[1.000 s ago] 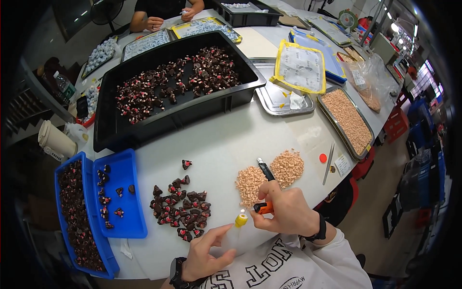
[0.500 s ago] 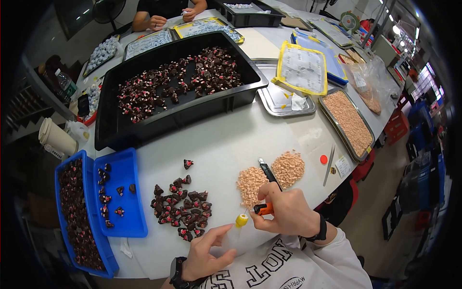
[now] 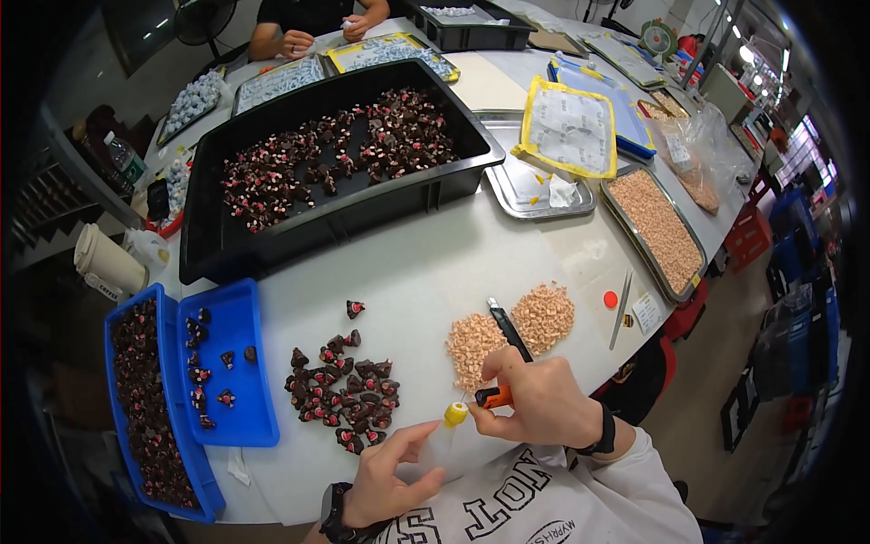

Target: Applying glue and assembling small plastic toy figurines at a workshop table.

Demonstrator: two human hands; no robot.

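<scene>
My left hand (image 3: 390,476) curves its thumb and fingers around a pale, see-through squeeze bottle (image 3: 438,453). The bottle has a yellow nozzle (image 3: 455,415) with a thin needle at its end. Close by that needle, my right hand (image 3: 544,399) grips an orange and black lighter (image 3: 495,396); no flame shows. A black craft knife (image 3: 506,325) lies between two heaps of beige bits (image 3: 475,344) (image 3: 544,317), its near end hidden behind my right hand. Left of my hands is a loose group of dark brown cone-shaped pieces (image 3: 349,390) with red marks.
A large black bin (image 3: 344,213) of similar dark pieces stands at the back. At left are two blue trays (image 3: 258,363) (image 3: 208,494). Metal tweezers (image 3: 622,308) and a tray of beige bits (image 3: 657,231) lie at right. A person's hands (image 3: 297,43) work across the table.
The lighter in my right hand has shifted very slightly toward the left and down. My left hand and the bottle look unmoved.
</scene>
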